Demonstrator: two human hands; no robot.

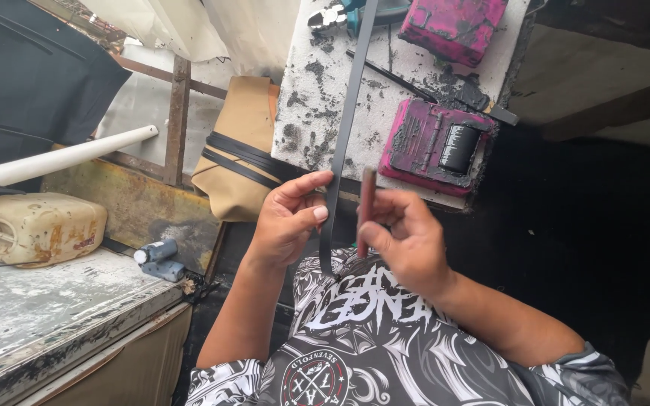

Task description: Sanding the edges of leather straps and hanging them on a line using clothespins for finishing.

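My left hand (289,218) pinches a long thin black strap (346,128) between thumb and fingers, near its lower end. The strap runs up from my chest across the stained white work board (317,83). My right hand (408,233) grips a slim dark red stick-like tool (366,207), held upright right beside the strap. Both hands are close together above my patterned black-and-white shirt.
On the board lie a magenta tray with a black roller (439,146), another magenta block (453,26), pliers (332,15) and a black rod (393,75). A tan bag wrapped with black straps (242,150) hangs left. A worn bench holds a yellowed jug (35,225); a white pipe (62,158) leans behind.
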